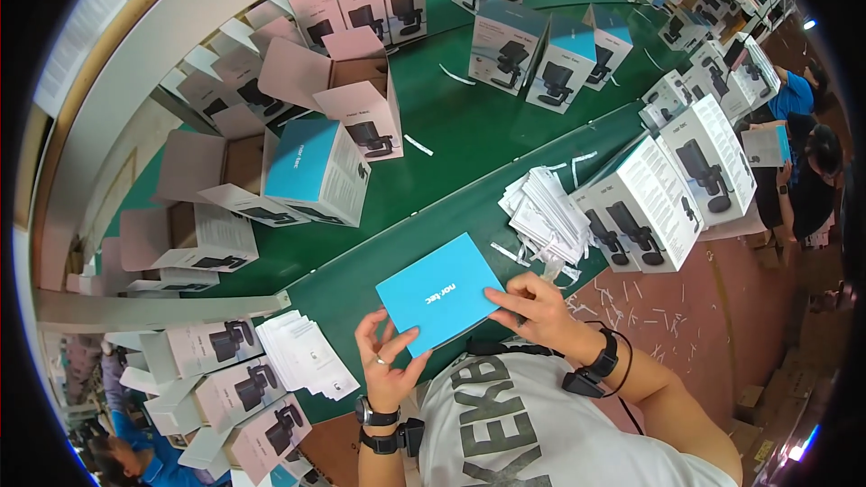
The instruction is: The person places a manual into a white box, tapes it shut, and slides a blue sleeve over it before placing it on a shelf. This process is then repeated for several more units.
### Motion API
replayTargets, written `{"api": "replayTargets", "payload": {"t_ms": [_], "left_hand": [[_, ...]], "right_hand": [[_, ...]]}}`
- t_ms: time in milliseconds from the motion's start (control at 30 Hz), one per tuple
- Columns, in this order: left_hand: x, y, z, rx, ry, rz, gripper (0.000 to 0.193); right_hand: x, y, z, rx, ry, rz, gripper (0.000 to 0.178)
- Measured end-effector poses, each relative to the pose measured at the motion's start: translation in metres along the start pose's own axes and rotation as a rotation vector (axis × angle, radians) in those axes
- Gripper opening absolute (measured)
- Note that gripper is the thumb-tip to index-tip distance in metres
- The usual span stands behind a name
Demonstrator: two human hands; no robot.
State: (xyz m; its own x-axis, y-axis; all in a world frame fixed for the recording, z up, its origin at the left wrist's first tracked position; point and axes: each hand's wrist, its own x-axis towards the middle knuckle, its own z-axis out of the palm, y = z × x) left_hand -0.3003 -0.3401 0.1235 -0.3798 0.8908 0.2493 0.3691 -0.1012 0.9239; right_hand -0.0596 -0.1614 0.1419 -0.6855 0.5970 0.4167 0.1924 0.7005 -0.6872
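Observation:
In front of my body, a carton with a blue top [439, 293] is held between my two hands, its blue face turned up. Its sides are mostly hidden from above. My left hand [390, 362] grips the near left corner, thumb on the blue face. On the right edge, my right hand [534, 311] pinches the carton between thumb and fingers. Just beyond my right hand lies a pile of white printed leaflets [546, 212]. Another fanned stack of white leaflets [307, 352] is left of my left hand.
Open cartons [356, 95] and a blue-topped carton [311, 167] stand on the green conveyor [433, 153]. Tall printed cartons [640, 207] stand at right, more cartons [234, 388] at lower left. Paper strips litter the floor [658, 316]. Co-workers sit at both sides.

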Motion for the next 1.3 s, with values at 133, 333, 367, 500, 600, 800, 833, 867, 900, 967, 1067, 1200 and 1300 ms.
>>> {"api": "replayTargets", "payload": {"t_ms": [133, 333, 367, 500, 600, 800, 833, 867, 900, 967, 1067, 1200, 1300], "left_hand": [[-0.003, -0.001, -0.012, 0.229, -0.090, 0.099, 0.060], [0.036, 0.064, 0.030, 0.843, -0.218, 0.150, 0.070], [0.034, 0.056, 0.049, 0.925, -0.260, 0.148, 0.072], [0.030, 0.031, 0.072, 1.069, -0.371, 0.190, 0.081], [0.039, 0.028, 0.056, 1.060, -0.390, 0.264, 0.089], [0.078, 0.049, 0.023, 0.855, -0.409, 0.127, 0.095], [0.077, 0.047, 0.023, 0.841, -0.427, 0.123, 0.096], [0.076, 0.047, 0.025, 0.847, -0.423, 0.124, 0.096], [0.074, 0.049, 0.028, 0.851, -0.404, 0.116, 0.096], [0.072, 0.050, 0.032, 0.859, -0.370, 0.097, 0.097], [0.079, 0.056, 0.017, 0.845, -0.486, 0.139, 0.096], [0.070, 0.045, 0.011, 0.934, -0.575, 0.233, 0.100], [0.066, 0.037, 0.011, 0.977, -0.588, 0.276, 0.099]], "right_hand": [[-0.004, 0.002, -0.001, -0.043, -0.001, -0.055, 0.056], [0.004, 0.010, 0.009, -0.147, 0.030, -0.265, 0.051], [0.000, 0.016, 0.014, -0.138, 0.022, -0.272, 0.051], [-0.018, 0.026, 0.026, -0.081, 0.027, -0.238, 0.042], [-0.007, 0.019, 0.015, -0.005, -0.034, -0.182, 0.035], [0.004, 0.023, 0.005, 0.032, -0.076, -0.186, 0.032], [0.000, 0.026, 0.011, 0.070, -0.038, -0.163, 0.032], [0.002, 0.027, 0.012, 0.111, -0.005, -0.142, 0.033], [0.002, 0.028, 0.012, 0.115, -0.003, -0.147, 0.033], [0.002, 0.032, 0.010, 0.188, -0.046, -0.101, 0.034], [0.010, 0.030, 0.001, 0.194, -0.086, -0.112, 0.035], [0.012, 0.030, 0.001, 0.134, -0.100, -0.170, 0.036], [0.006, 0.034, 0.009, 0.148, -0.055, -0.154, 0.037]]}}
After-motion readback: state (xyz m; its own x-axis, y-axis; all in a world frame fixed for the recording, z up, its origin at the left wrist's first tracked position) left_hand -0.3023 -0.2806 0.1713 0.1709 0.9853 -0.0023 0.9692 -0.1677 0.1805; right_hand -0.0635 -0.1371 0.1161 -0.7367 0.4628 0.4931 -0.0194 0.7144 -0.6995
